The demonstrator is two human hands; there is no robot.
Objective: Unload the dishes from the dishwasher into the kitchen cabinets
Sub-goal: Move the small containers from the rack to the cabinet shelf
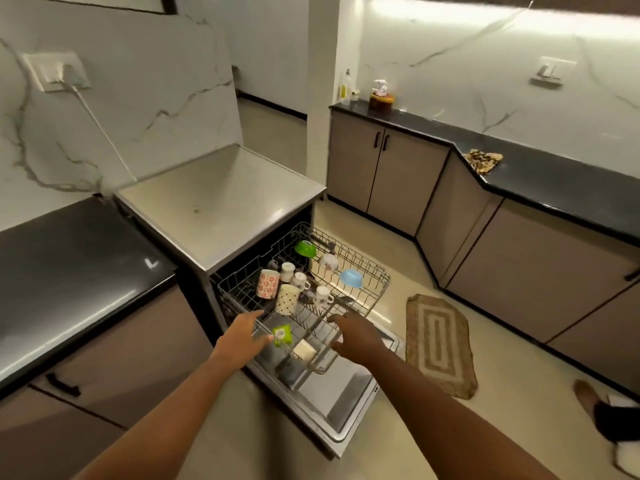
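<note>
Reaching forward from the bottom edge, where both forearms were cut off, the left hand [247, 332] and the right hand [353, 336] hovered over the near rim of the pulled-out upper rack [375, 296] of the dishwasher [221, 202]. Both hands had their fingers loosely spread and grasped nothing; whether the fingertips touched the wire could not be told. Between the hands, lower down, a green-and-white packet [282, 336] and a pale block [304, 349] were seen through the wires, and their exact nature was hard to make out. The open door [346, 403] lay flat under the rack, its far corner near the woven mat [438, 344] on the floor. In the rack stood a dotted mug [286, 299], a red-patterned mug [267, 284], several small white cups [323, 296], then a blue bowl [351, 278] and a green bowl [305, 248] farther back. The inside of the machine behind them was dark and hidden. At the right edge a foot [585, 393] was partly cut off. Free floor stayed between the mat and the lower cabinets [391, 178], whose doors were closed. On the black counter [554, 188] lay a patterned cloth [483, 161], and farther away a bottle [344, 88] and a brown container [381, 100] were small and unclear.
</note>
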